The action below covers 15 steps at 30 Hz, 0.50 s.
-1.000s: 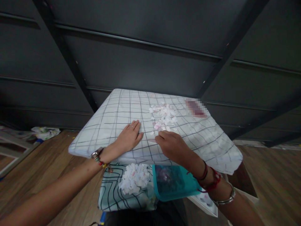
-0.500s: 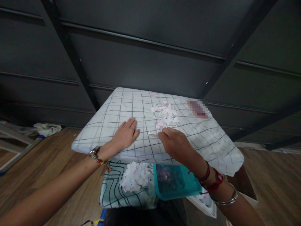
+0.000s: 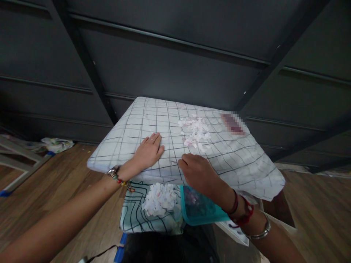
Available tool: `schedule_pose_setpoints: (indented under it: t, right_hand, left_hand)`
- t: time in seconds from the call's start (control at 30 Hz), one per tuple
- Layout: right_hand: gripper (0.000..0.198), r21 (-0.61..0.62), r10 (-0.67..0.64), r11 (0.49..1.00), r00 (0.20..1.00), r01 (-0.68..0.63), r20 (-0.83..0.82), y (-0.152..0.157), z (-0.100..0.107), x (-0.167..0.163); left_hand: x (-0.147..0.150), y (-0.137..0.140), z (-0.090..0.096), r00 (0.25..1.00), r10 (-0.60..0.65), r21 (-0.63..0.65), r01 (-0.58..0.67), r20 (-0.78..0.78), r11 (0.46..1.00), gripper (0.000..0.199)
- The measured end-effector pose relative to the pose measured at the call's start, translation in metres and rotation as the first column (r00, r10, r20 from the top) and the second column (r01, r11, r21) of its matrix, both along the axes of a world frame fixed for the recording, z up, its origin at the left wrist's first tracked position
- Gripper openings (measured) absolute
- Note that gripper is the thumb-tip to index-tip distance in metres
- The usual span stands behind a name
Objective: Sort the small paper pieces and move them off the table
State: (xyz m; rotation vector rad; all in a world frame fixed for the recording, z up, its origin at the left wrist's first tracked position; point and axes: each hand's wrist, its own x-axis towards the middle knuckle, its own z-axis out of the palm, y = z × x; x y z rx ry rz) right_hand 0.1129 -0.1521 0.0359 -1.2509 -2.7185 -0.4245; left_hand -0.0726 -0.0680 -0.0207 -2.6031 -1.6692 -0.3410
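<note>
My left hand (image 3: 149, 151) lies flat, fingers stretched out, on a white cloth with dark checked lines (image 3: 148, 117) that covers the tabletop. Close to the table's front edge, my right hand (image 3: 196, 171) is closed in a pinch with its knuckles up; whatever it holds is hidden by the fingers. Beyond it lies a loose pile of small white paper scraps (image 3: 196, 131), some with pinkish marks. Below the table edge, a second heap of white paper scraps (image 3: 159, 199) rests on a teal patterned cloth (image 3: 131, 215).
Beside the lower heap stands a turquoise plastic tray (image 3: 197, 220) with dark, unclear contents, partly under my right forearm. A blurred reddish rectangle (image 3: 233, 124) lies at the table's far right. Dark panels (image 3: 175, 65) rise behind the table. A white box (image 3: 233, 233) sits lower right.
My right hand has drawn back from the scrap pile towards the front edge. The white piece that showed at its fingers no longer shows clearly. My left hand stays flat on the cloth.
</note>
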Motion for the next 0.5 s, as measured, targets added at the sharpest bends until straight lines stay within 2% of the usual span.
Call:
schedule_pose_setpoints:
  t: [0.17, 0.27, 0.37, 0.43, 0.5]
  right_hand:
    - [0.021, -0.007, 0.09, 0.996, 0.996, -0.09, -0.005, -0.026, 0.005, -0.011]
    - [0.02, 0.015, 0.084, 0.996, 0.996, -0.084, -0.026, -0.025, 0.01, -0.001]
    - [0.02, 0.035, -0.062, 0.997, 0.997, 0.064, -0.038, -0.001, 0.011, 0.023]
    - [0.02, 0.067, -0.197, 0.978, 0.98, 0.199, -0.035, 0.024, 0.008, 0.037]
    - [0.02, 0.084, -0.232, 0.969, 0.973, 0.233, -0.018, 0.046, 0.001, 0.046]
  left_hand:
    - [0.0, 0.0, -0.002, 1.0, 0.004, 0.001, -0.004, -0.019, 1.0, 0.05]
    - [-0.001, -0.001, 0.0, 1.0, 0.006, 0.021, -0.005, -0.025, 1.0, 0.049]
    - [0.004, -0.004, 0.009, 0.996, -0.061, 0.04, 0.063, -0.066, 0.997, 0.046]
    - [0.012, -0.005, 0.016, 0.984, -0.146, 0.009, 0.148, -0.097, 0.989, 0.044]
    - [0.023, -0.005, 0.021, 0.98, -0.181, 0.0, 0.181, -0.089, 0.983, 0.045]
